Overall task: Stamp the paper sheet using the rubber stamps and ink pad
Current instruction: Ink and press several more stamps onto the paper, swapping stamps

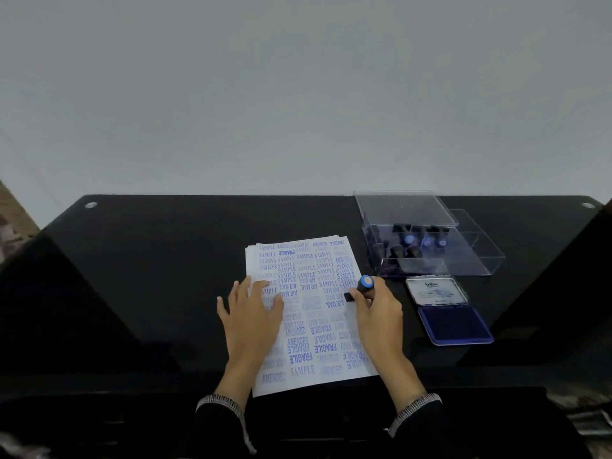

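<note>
Head view: the left hand lies flat, fingers spread, on the paper sheet at tabletop centre. The right hand grips a rubber stamp at the sheet's 3 o'clock edge. The open ink pad sits further toward 3 o'clock, with the clear stamp box at 1 o'clock.

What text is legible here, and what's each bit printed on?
"SAMPLE", "FRAGILE", "AIR MAIL", "AMENDED": blue stamped words, repeated across the white paper sheet, some upside down.
"Artline": inside the open lid of the blue ink pad tin; the smaller print below it is too blurred to read.
Round blue cap of the black rubber stamp in the right hand: nothing readable.
Stamps in the clear plastic box: labels too small to read.
</note>
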The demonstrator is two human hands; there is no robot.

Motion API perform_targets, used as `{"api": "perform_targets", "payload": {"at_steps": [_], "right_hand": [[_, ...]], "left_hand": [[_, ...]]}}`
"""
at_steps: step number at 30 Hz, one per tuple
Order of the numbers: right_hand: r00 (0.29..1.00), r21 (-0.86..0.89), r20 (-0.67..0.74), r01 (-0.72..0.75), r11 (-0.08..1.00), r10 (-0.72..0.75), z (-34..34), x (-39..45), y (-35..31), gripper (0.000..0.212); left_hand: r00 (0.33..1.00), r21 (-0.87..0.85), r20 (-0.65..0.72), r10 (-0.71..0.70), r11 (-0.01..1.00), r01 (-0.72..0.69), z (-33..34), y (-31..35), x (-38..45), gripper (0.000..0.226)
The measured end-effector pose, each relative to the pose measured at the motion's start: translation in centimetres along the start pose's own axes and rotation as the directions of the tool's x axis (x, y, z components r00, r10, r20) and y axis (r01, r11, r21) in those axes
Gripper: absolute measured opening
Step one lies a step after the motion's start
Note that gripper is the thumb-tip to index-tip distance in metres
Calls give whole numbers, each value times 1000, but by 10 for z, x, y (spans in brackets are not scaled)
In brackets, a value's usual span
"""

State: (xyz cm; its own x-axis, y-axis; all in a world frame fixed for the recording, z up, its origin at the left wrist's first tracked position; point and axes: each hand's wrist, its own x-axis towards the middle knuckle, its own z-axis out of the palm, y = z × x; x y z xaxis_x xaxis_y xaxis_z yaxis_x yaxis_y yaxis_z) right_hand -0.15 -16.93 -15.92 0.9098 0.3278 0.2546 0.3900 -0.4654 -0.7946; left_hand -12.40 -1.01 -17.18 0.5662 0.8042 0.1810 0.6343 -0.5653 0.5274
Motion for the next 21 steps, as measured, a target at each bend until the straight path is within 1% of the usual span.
{"api": "perform_targets", "payload": {"at_steps": [5, 21], "right_hand": [[998, -86, -20, 52, 995, -54, 3, 0, 0, 24], [999, -187, 23, 50, 981, -47, 4, 1, -1, 20]], "left_hand": [[1000, -12, -10, 3, 1000, -3, 0, 0, 0, 41], [1000, -2, -9, 10, 1000, -10, 2, -2, 0, 42]]}}
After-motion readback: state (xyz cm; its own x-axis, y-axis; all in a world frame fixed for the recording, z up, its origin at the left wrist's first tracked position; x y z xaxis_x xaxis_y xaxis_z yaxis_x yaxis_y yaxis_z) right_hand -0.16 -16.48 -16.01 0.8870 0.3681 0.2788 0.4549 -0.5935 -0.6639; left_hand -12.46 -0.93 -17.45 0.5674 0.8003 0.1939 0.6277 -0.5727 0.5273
